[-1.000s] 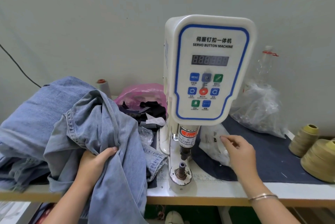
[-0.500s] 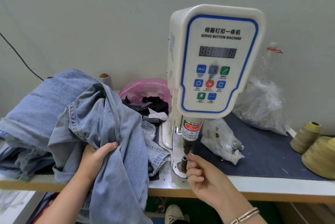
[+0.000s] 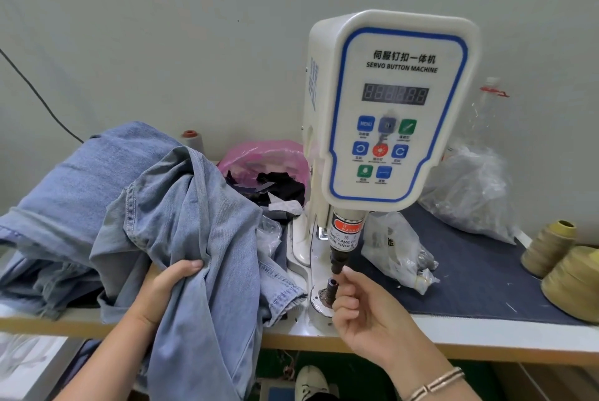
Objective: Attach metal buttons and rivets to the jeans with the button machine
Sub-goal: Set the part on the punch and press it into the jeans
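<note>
Since a second ago her right hand (image 3: 366, 310) left the button bag (image 3: 397, 253); fingertips now pinch at the button machine (image 3: 389, 108) die (image 3: 331, 287), contents unseen. Left hand (image 3: 162, 290) clutches jeans (image 3: 181, 222), left of that upright post.

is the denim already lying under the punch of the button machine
No: the jeans are bunched in the left hand beside the button machine, and only the right hand's fingers are at the punch.

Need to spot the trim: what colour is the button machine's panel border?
Blue, around the button machine panel; head view.
</note>
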{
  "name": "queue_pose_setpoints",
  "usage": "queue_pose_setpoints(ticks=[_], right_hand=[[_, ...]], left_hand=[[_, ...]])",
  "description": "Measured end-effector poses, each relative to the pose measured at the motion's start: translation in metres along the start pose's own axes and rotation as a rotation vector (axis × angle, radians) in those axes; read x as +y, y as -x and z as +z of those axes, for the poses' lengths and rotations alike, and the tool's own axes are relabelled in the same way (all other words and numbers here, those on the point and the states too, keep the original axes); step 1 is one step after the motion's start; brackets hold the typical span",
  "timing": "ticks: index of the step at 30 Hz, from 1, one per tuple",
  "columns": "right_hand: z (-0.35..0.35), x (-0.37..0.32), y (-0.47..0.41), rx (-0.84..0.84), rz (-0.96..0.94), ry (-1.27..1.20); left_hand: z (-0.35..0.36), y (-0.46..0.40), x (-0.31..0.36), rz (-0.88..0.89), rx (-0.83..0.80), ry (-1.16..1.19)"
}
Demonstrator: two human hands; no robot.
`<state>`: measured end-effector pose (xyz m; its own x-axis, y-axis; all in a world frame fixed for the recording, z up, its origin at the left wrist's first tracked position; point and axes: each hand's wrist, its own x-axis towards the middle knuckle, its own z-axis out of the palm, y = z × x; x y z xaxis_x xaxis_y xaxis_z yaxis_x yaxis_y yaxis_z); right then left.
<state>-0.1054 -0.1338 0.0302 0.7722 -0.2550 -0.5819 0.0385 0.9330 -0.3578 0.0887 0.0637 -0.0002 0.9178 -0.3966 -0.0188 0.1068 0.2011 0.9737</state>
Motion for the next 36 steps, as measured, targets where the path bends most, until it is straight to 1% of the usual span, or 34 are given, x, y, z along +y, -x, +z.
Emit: queue_pose_setpoints(ticks=[6,9,10,11,12,13,14,16,17,18,19,20,21,22,23,24,26,27,28,30,31,32,33,35,36], right_hand=[[0.007,0.006,0.009,-0.057,0.010,-0.178],[0.008,0.015,0.019,-0.095,-0.013,-0.277],[0.007,0.019,0.020,-0.110,-0.020,-0.284],[0.008,0.026,0.021,-0.134,-0.029,-0.234],[0.011,0.035,0.022,-0.169,-0.040,-0.128],[0.018,0.044,0.021,-0.214,-0.063,0.036],[0.027,0.053,0.017,-0.259,-0.135,0.262],[0.049,0.065,0.001,-0.274,-0.424,0.802],[0.059,0.069,-0.010,-0.251,-0.565,1.007],[0.071,0.072,-0.019,-0.269,-0.604,1.112],[0.084,0.076,-0.026,-0.310,-0.550,1.161],[0.095,0.081,-0.032,-0.362,-0.418,1.154],[0.103,0.086,-0.039,-0.407,-0.317,1.147],[0.108,0.091,-0.045,-0.414,-0.308,1.187],[0.111,0.095,-0.054,-0.395,-0.382,1.283],[0.115,0.095,-0.061,-0.359,-0.445,1.395],[0.117,0.092,-0.074,-0.291,-0.418,1.493],[0.113,0.086,-0.083,-0.240,-0.493,1.567],[0.109,0.077,-0.091,-0.181,-0.614,1.655],[0.102,0.059,-0.103,-0.036,-0.854,1.601],[0.101,0.052,-0.108,0.035,-0.928,1.581],[0.103,0.045,-0.114,0.078,-0.971,1.630],[0.105,0.040,-0.120,0.107,-0.990,1.755],[0.107,0.036,-0.134,0.150,-0.946,2.098],[0.107,0.036,-0.141,0.168,-0.908,2.221]], left_hand=[[0.002,0.003,0.005,-0.028,0.012,0.013],[0.001,0.008,0.009,-0.001,-0.024,0.003],[-0.002,0.012,0.013,-0.015,-0.037,-0.011],[-0.006,0.016,0.015,-0.015,-0.048,-0.019],[-0.013,0.022,0.019,-0.002,-0.058,-0.026],[-0.020,0.029,0.024,0.029,-0.076,-0.041],[-0.025,0.035,0.032,0.050,-0.086,-0.051],[-0.039,0.031,0.035,0.042,-0.079,-0.084],[-0.048,0.024,0.029,0.025,-0.077,-0.124],[-0.053,0.023,0.033,-0.038,-0.044,-0.122],[-0.056,0.015,0.034,-0.062,0.047,-0.091],[-0.052,0.010,0.038,-0.022,0.112,-0.138],[-0.045,0.005,0.042,0.075,0.169,-0.224],[-0.033,0.006,0.049,0.173,0.237,-0.314],[-0.030,0.012,0.050,0.297,0.271,-0.404],[-0.026,0.018,0.051,0.371,0.311,-0.492],[-0.021,0.018,0.046,0.436,0.351,-0.638],[-0.021,0.013,0.043,0.445,0.356,-0.689],[-0.023,0.011,0.038,0.458,0.351,-0.733],[-0.028,0.009,0.023,0.512,0.329,-0.809],[-0.029,0.012,0.017,0.563,0.318,-0.845],[-0.031,0.014,0.009,0.606,0.315,-0.881],[-0.034,0.015,0.003,0.620,0.312,-0.908],[-0.038,0.012,-0.007,0.582,0.314,-0.947],[-0.040,0.009,-0.010,0.559,0.308,-0.957]])
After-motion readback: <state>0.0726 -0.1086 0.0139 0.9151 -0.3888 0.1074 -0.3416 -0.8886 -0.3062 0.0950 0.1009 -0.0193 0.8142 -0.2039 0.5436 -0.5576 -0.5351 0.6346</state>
